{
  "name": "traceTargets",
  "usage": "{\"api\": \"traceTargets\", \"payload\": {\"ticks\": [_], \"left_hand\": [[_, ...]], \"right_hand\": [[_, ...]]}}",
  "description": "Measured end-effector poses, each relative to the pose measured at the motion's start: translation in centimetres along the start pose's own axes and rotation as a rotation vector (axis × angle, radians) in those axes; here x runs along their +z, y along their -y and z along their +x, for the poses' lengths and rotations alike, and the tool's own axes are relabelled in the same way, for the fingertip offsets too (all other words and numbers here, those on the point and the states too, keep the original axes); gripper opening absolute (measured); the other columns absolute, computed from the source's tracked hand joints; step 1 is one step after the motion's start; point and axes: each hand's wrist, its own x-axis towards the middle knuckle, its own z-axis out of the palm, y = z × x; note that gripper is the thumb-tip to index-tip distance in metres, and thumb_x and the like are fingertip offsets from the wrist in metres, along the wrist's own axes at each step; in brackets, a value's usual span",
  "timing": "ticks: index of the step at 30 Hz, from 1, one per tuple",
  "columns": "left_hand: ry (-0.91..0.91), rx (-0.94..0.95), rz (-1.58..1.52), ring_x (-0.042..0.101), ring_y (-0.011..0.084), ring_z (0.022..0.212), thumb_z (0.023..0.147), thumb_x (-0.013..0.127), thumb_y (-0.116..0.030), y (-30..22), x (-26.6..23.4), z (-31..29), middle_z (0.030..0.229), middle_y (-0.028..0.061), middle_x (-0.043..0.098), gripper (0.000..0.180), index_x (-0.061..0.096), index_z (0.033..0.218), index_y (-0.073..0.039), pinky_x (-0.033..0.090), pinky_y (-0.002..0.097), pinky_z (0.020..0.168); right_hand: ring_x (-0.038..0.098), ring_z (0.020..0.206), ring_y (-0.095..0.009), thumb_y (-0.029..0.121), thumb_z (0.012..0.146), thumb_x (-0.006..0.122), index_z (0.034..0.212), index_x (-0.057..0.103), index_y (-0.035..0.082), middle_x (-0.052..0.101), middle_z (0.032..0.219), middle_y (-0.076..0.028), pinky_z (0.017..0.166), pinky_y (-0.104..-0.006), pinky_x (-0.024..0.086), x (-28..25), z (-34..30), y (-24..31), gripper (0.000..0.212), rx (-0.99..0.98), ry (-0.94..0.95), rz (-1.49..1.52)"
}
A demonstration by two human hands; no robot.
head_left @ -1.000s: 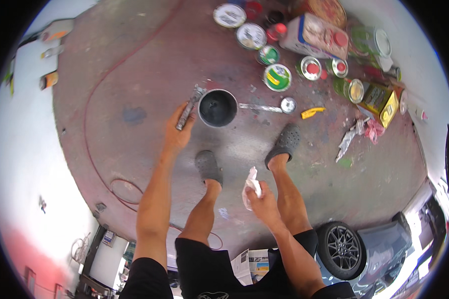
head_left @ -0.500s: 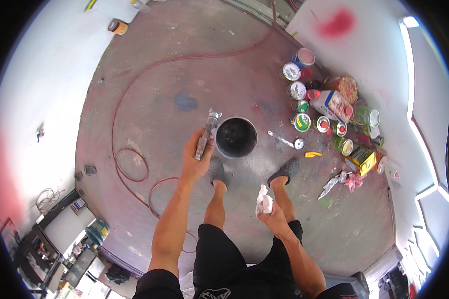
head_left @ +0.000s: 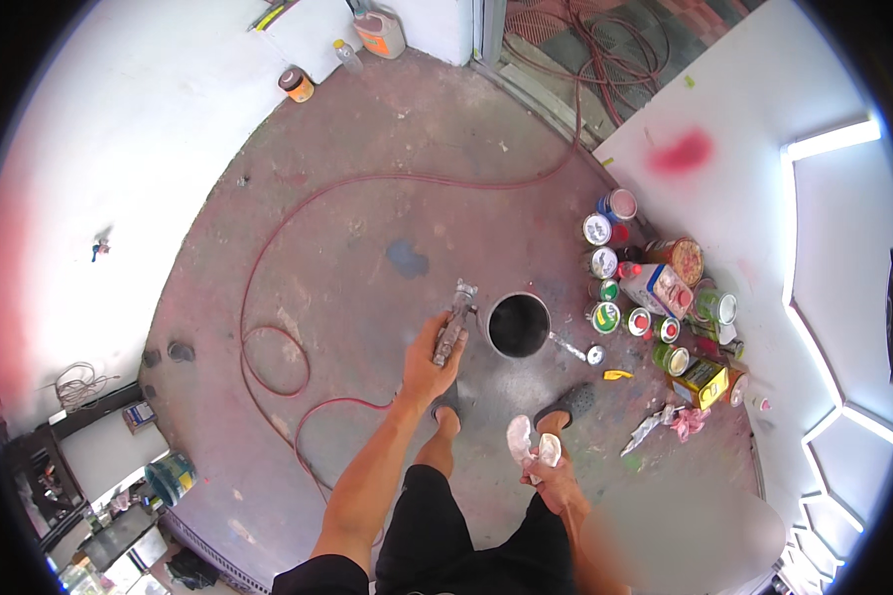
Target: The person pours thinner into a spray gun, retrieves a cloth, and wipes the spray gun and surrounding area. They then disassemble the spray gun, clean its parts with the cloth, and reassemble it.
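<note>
My left hand (head_left: 432,359) is wrapped round a paint-stained metal spray gun (head_left: 454,325), its knobbed head pointing away from me. Just right of the gun stands a round open bucket (head_left: 519,353) with a pale rim and dark inside; the gun is close to it, apparently not touching. Lower and to the right, my right hand (head_left: 556,484) is closed on a white, pink-smudged thing (head_left: 520,437) with two rounded lobes, like crumpled cloth or paper; its kind is unclear. Part of my right forearm is lost behind a grey blur.
A red hose (head_left: 367,179) loops over the floor at left. Several paint cans (head_left: 604,317) and a jug (head_left: 655,290) crowd the right wall, near a yellow scrap (head_left: 618,375), a stirring stick (head_left: 567,345) and a pink rag (head_left: 689,423). A jar (head_left: 296,85) stands far left.
My view has tilted up, showing more of the far end. Both hands keep hold of their things. The white thing in my right hand now spreads into two lobes.
</note>
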Motion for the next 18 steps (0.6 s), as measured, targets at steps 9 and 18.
{"api": "traceTargets", "payload": {"ticks": [9,18], "left_hand": [[-0.023,0.064,-0.033,0.076,0.0325,0.093,0.104,0.078,-0.031,-3.5,-1.0,9.2,0.103,0.0173,0.076,0.042,0.067,0.137,-0.008,0.058,0.0408,0.084],[0.155,0.28,-0.105,0.075,0.0348,0.095,0.098,0.083,-0.02,-7.3,-0.5,11.6,0.107,0.0164,0.074,0.039,0.068,0.131,-0.005,0.057,0.0396,0.084]], "right_hand": [[0.071,0.084,-0.017,0.012,0.103,0.071,0.125,0.065,0.002,0.072,0.103,-0.007,0.075,-0.0375,0.062,5.2,0.4,4.0,0.025,-0.09,-0.091,0.304],[0.069,0.102,-0.02,0.023,0.104,0.065,0.137,0.062,0.003,0.07,0.116,-0.007,0.093,-0.0403,0.056,5.5,9.4,22.3,0.039,-0.424,0.023,0.358]]}}
